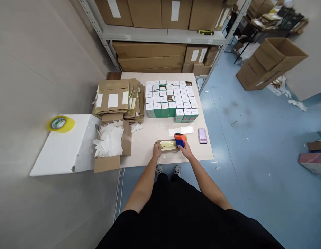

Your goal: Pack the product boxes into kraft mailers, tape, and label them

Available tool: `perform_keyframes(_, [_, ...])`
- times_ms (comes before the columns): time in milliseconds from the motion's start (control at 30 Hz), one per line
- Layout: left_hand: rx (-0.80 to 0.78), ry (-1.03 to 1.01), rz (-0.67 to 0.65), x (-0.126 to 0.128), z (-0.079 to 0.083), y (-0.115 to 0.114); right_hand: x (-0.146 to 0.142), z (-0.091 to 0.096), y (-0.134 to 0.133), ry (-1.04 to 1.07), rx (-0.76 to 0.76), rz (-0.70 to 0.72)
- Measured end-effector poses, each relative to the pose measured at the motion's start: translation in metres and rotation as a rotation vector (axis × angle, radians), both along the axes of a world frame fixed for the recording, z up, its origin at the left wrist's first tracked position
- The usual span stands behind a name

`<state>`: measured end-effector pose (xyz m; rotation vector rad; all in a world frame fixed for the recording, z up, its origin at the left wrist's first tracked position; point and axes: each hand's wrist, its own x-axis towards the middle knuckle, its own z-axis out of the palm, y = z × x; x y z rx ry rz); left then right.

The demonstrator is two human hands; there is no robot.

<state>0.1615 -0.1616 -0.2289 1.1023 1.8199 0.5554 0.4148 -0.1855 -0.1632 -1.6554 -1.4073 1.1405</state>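
A small cardboard box [168,149] with yellowish tape along its top lies near the table's front edge. My left hand [157,150] grips its left end, fingers closed around the side. In my right hand [185,150] is a blue and orange tape dispenser [180,139], held tilted at the right end of the box. White label strips [186,130] lie flat just behind the box. To the right rests a phone [202,136] with a lit screen.
Rows of white and green small boxes [165,110] fill the table's back. Flattened cardboard [115,86] is stacked left, behind an open carton [126,140] of white paper scraps. A yellow tape roll [61,123] sits on a white block [64,148]. Metal shelving [160,34] stands behind.
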Motion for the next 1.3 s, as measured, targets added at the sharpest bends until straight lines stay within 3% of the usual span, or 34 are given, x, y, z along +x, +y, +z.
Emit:
perform_keyframes(167, [-0.005, -0.027, -0.028, -0.006, 0.007, -0.001, -0.051, 0.008, 0.003, 0.104, -0.026, -0.011])
perform_keyframes(433, [0.004, -0.037, -0.119, -0.017, 0.013, 0.004, -0.063, -0.001, -0.012, 0.131, -0.051, -0.074])
perform_keyframes(600, [0.205, -0.046, -0.137, -0.027, 0.051, 0.032, -0.065, 0.001, -0.013, 0.136, -0.024, -0.06])
perform_keyframes(800, [0.109, -0.322, -0.478, -0.01, 0.098, 0.091, -0.063, 0.0, -0.016, 0.164, -0.048, -0.03])
perform_keyframes(1000, [-0.118, -0.518, -0.715, -0.007, 0.115, 0.116, -0.053, 0.008, -0.01, 0.2, -0.048, 0.05])
perform_keyframes(1167, [-0.042, -0.499, -0.737, -0.007, 0.124, 0.115, -0.043, 0.019, -0.007, 0.18, -0.086, 0.146])
perform_keyframes(1300, [0.132, -0.386, -0.671, -0.004, 0.13, 0.109, -0.039, 0.024, -0.004, 0.104, -0.047, 0.14])
